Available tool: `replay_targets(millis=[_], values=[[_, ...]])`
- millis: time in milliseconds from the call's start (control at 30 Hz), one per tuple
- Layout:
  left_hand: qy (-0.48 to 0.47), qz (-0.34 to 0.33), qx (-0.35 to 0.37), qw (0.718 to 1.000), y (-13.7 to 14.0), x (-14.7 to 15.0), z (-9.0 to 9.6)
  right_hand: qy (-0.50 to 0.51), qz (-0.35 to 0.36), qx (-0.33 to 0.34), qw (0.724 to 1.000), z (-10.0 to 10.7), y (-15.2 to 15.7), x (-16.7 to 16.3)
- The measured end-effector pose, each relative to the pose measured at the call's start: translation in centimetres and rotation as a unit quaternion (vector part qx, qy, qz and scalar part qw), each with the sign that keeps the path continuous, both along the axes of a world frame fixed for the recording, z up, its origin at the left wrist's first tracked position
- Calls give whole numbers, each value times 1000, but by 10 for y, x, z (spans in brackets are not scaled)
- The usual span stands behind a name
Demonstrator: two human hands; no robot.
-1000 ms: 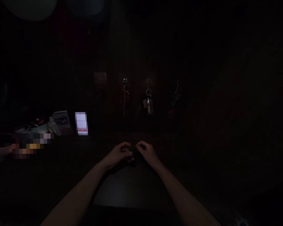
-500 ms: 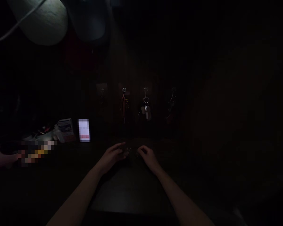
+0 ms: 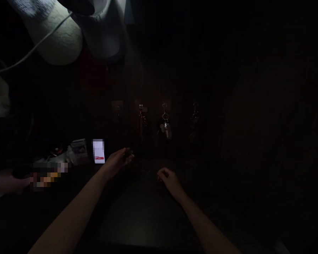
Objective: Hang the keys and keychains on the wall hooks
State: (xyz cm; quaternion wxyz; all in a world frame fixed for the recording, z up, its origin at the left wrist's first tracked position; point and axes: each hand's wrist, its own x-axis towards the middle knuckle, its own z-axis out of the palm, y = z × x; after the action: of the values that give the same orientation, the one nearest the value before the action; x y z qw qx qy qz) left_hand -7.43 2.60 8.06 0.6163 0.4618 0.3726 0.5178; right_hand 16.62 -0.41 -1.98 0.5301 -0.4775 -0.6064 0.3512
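Observation:
My left hand [image 3: 118, 161] is raised above the dark table, just right of a lit phone [image 3: 99, 151]. Its fingers are bent together around something small and dark that I cannot make out. Low over the table [image 3: 137, 218], my right hand [image 3: 170, 180] has its thumb and fingers curled together in a pinch; whatever may be in them is hidden. Between the hands, a tiny shiny item [image 3: 149, 172] shows faintly on the table. Beyond them, a bunch of keys [image 3: 166, 129] hangs from a hook.
A brown keyring [image 3: 141, 121] and another dim keyring [image 3: 195, 114] hang from further hooks at the back. On the left stand a small box [image 3: 80, 151] and a blurred pink item [image 3: 10, 181]. A pale cable [image 3: 39, 44] crosses the upper left, near a white pot [image 3: 103, 38]. Much is dark.
My left hand has moved up and left, away from my right hand, toward the phone. The right hand stays nearly in place, still curled. The whole view has shifted slightly.

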Motion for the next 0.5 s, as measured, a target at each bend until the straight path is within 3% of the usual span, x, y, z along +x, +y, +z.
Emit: replay_targets(millis=[233, 500], values=[[24, 93, 60, 994, 29, -12, 35, 15, -1, -17, 1000, 3, -2, -1], [55, 180, 124, 974, 43, -17, 83, 8, 3, -9, 1000, 8, -5, -2]])
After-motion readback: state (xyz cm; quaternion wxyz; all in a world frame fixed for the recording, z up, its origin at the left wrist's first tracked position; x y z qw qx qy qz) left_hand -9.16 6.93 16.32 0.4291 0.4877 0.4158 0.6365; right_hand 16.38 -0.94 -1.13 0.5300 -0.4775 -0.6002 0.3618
